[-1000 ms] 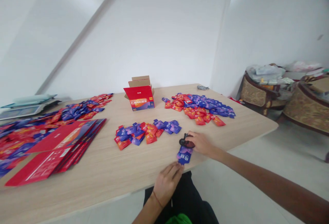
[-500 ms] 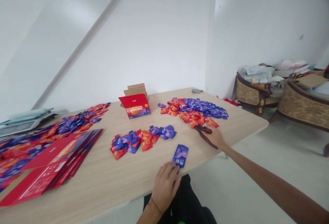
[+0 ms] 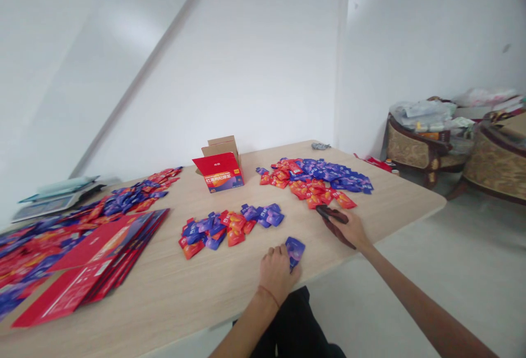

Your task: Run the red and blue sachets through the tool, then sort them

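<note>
My left hand (image 3: pixel 278 268) is on the tabletop near its front edge, closed at the near left edge of a single purple-blue sachet (image 3: pixel 296 250). The fingers are curled and partly cover the sachet's lower part. Farther right, my right hand (image 3: pixel 350 229) grips a dark item with a black upper part (image 3: pixel 331 214) and a brown lower part (image 3: pixel 339 233). Its kind is unclear. Just beyond it lies a pile of red sachets (image 3: pixel 314 191) and purple sachets (image 3: pixel 343 173). A smaller mixed row of sachets (image 3: pixel 234 226) lies ahead of my left hand.
An open red carton (image 3: pixel 222 174) stands toward the back of the wooden table (image 3: pixel 197 292). On the left are a stack of flattened red cartons (image 3: pixel 98 259) and a long heap of sachets (image 3: pixel 123 198). Patterned armchairs (image 3: pixel 406 142) bearing bags stand on the right.
My left hand has moved forward and slightly right, its fingers now along the sachet's left side. The sachet has turned a little. My right hand still holds the dark item; the view has shifted slightly.
</note>
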Demonstrator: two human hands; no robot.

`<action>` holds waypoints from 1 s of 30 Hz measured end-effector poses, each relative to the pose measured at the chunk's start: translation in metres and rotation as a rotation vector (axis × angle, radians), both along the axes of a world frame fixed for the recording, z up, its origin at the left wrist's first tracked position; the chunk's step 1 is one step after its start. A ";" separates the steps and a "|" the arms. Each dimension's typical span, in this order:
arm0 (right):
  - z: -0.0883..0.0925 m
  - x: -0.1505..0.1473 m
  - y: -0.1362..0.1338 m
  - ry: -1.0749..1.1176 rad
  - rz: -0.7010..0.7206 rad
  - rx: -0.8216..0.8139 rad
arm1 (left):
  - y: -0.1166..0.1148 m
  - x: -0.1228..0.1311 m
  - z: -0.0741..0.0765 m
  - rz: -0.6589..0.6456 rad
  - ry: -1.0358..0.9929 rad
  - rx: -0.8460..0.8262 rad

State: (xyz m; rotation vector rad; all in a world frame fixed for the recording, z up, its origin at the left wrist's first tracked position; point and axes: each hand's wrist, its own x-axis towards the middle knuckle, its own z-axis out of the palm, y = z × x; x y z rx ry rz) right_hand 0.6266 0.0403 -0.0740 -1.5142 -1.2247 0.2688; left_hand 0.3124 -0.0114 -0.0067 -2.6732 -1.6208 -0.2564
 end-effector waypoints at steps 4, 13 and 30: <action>-0.006 0.002 0.001 0.011 0.032 0.006 | -0.002 -0.008 0.013 -0.057 0.097 -0.020; -0.008 0.003 0.001 0.025 0.026 -0.008 | 0.076 -0.058 0.065 -0.292 0.249 0.028; 0.001 -0.002 -0.006 0.017 -0.019 -0.015 | 0.062 -0.061 0.061 -0.413 0.083 0.103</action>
